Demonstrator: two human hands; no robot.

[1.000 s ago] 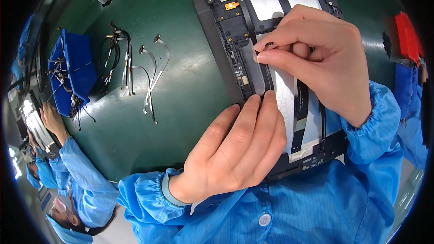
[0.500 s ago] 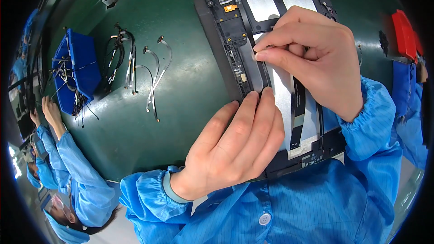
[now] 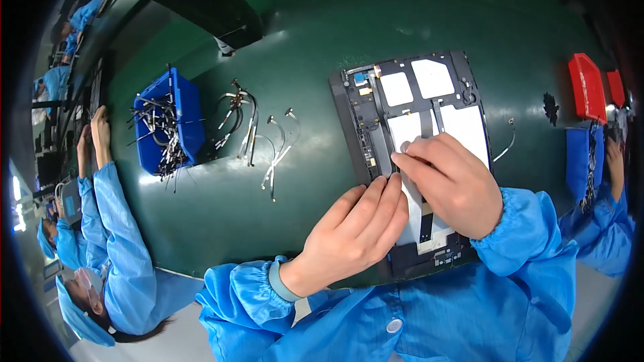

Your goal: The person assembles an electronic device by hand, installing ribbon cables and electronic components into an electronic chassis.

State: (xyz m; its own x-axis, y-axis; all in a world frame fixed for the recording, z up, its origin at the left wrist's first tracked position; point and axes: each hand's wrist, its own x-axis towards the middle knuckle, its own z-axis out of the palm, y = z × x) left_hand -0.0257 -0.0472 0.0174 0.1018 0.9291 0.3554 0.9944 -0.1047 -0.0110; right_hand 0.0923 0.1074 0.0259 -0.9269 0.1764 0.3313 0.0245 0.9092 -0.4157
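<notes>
An opened flat electronic device (image 3: 349, 117), black-framed and tablet-like with pale silver panels, lies before me on the green table. My left hand (image 3: 352, 234) leans on its left part, fingers stretched out and fingertips pressing near a narrow dark channel. Just right of those fingertips, my right hand (image 3: 456, 184) is closed in a pinch of thumb and forefinger over the same channel. What sits in the pinch is mostly hidden. A black flat strip (image 3: 426, 224) runs down the device below my right hand.
Several thin cables (image 3: 275, 161) lie left of the device, beside a blue bin (image 3: 191, 131) full of cables. One loose cable (image 3: 506, 141) lies to the right. Beyond are a red bin (image 3: 587, 87) and another blue bin (image 3: 580, 161). Co-workers in blue sit on both sides.
The view has shifted, showing more of the table. My right hand has moved down along the channel, nearer my left fingertips, still pinching. My left hand stays on the device.
</notes>
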